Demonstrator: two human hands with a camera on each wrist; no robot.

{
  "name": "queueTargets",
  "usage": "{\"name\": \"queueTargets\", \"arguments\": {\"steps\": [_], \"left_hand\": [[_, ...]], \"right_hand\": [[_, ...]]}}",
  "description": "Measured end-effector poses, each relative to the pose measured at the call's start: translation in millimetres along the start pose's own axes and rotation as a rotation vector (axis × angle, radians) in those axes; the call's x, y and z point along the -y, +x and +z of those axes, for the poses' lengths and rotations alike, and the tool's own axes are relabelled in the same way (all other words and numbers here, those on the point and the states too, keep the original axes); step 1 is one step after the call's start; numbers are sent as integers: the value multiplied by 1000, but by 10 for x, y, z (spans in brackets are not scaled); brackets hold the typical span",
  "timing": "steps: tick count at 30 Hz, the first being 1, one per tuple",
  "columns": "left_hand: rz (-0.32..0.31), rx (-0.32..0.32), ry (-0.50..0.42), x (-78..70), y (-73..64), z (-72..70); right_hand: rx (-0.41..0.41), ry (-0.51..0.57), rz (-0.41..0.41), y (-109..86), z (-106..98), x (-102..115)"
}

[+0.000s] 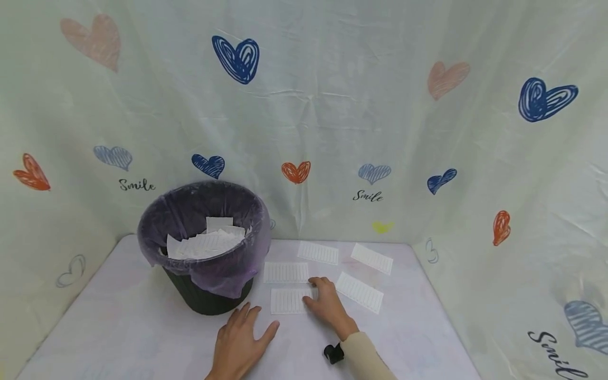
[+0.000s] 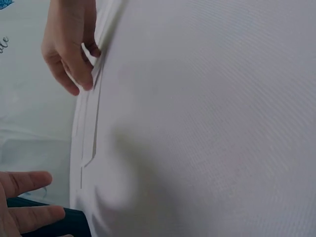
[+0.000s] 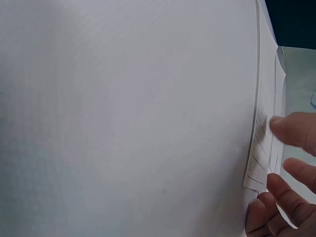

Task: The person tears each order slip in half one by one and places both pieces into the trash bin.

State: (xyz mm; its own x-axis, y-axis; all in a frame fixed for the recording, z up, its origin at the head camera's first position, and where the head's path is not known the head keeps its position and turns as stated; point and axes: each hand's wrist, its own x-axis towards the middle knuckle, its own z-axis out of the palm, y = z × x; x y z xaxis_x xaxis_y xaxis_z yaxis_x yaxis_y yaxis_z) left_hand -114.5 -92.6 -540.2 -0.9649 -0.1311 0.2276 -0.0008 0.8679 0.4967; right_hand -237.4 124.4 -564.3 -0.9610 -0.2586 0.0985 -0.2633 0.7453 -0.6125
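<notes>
My right hand (image 1: 328, 303) is at the right end of a white slip of paper (image 1: 287, 301) ruled with lines. Its thumb lies over that slip's end, and the fingers reach toward a second ruled slip (image 1: 286, 273) just behind; in the right wrist view the thumb and fingers (image 3: 291, 197) are apart. To the left, my left hand (image 1: 242, 340) is spread over the white table, holding nothing, in front of a dark bin (image 1: 209, 301). A purple bag (image 1: 258, 232) lines the bin, with white papers (image 1: 206, 245) heaped inside.
More ruled slips lie to the right: one at the back (image 1: 318, 253), one at the back right (image 1: 372, 258) and one beside my right hand (image 1: 359, 292). A small black object (image 1: 333, 353) shows by my right wrist. A heart-printed curtain (image 1: 323, 116) surrounds the table.
</notes>
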Motion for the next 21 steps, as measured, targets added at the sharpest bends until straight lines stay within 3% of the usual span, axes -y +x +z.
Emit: {"name": "queueTargets", "arguments": {"steps": [13,21], "left_hand": [[13,29,-14,-24,30,-10],[29,29,-34,-35,81,26]], "right_hand": [[122,44,45,-56,-26,61],[121,73,-14,-91,-52,76]]}}
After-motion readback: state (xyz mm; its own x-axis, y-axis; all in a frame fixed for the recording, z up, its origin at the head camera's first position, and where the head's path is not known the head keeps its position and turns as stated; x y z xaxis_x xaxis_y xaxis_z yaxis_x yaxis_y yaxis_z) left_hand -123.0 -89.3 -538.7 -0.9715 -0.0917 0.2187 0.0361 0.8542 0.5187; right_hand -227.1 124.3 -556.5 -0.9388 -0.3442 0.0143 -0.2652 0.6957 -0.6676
